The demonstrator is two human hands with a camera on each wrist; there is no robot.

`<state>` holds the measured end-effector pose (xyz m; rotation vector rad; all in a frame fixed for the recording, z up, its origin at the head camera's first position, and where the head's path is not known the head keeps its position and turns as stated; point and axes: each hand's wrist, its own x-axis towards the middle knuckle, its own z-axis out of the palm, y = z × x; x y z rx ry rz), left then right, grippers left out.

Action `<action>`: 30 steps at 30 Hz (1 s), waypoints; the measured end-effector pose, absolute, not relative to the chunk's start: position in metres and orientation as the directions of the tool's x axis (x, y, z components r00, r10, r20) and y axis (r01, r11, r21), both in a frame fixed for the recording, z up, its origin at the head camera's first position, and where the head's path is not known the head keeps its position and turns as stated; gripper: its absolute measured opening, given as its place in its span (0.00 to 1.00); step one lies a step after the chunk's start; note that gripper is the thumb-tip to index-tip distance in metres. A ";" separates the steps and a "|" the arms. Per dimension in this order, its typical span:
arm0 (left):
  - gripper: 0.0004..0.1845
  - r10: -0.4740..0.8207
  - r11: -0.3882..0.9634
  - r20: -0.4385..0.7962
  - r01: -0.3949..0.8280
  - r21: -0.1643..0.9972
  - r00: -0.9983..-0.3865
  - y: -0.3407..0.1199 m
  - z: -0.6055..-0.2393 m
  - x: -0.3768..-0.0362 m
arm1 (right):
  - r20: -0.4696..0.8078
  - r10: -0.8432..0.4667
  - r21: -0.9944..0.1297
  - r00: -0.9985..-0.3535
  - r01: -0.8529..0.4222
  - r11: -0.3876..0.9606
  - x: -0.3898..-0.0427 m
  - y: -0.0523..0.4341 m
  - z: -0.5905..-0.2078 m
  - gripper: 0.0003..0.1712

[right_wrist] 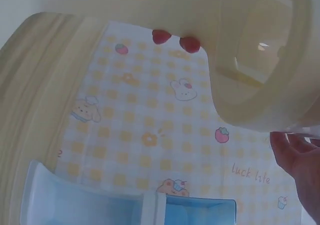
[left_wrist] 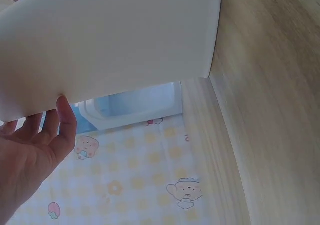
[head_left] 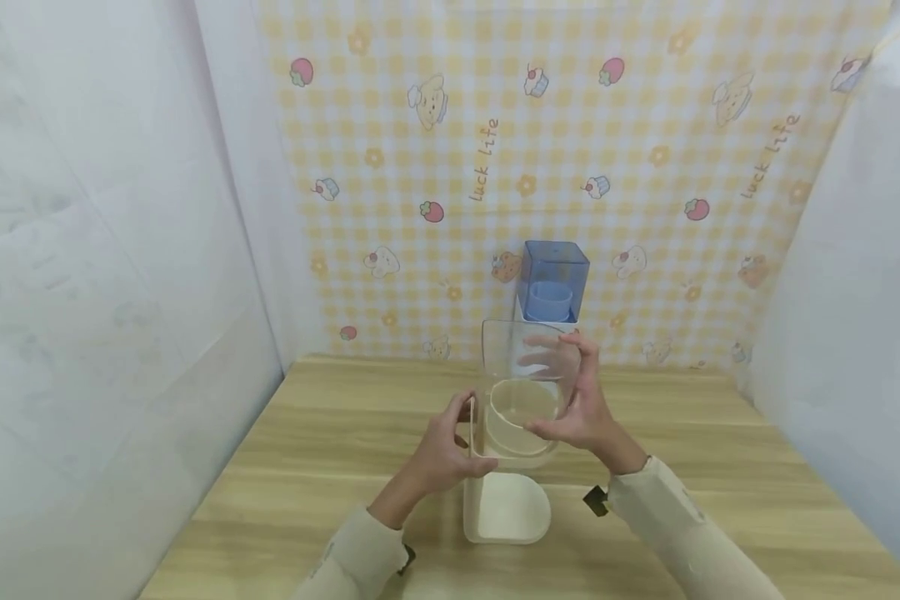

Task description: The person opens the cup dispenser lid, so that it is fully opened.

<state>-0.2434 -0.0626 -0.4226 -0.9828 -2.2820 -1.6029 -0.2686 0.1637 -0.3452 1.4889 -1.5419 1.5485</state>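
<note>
Head view: gripped cream plastic dispenser (head_left: 512, 510), near of blue-and-white plastic dispenser (head_left: 557, 262), left hand (head_left: 442, 454) at left edge, right hand (head_left: 587, 408) around clear boxy top (head_left: 504, 348); apparently was fitting it. Left wrist: touched cream panel (left_wrist: 115, 40). Right wrist: held right side; probably needed level pressing next.

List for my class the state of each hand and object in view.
Cream stand: upright, held.
Clear container: at the stand's upper part, held.
Left hand: gripping the stand's side.
Right hand: gripping the container, thumb in front.
Blue-topped holder: standing upright behind, untouched.
</note>
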 end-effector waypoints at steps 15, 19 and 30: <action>0.53 0.419 0.204 0.532 0.648 0.734 -0.735 -0.065 -0.425 -0.250 | 0.835 -0.276 -0.546 -0.475 -0.777 -0.313 -0.261 0.156 -0.342 0.47; 0.53 0.425 0.211 0.535 0.655 0.725 -0.730 -0.064 -0.429 -0.246 | 0.870 -0.260 -0.487 -0.420 -0.818 -0.308 -0.260 0.156 -0.345 0.47; 0.53 0.386 0.213 0.586 0.687 0.694 -0.712 -0.059 -0.438 -0.252 | 0.902 -0.256 -0.407 -0.348 -0.884 -0.229 -0.267 0.162 -0.344 0.50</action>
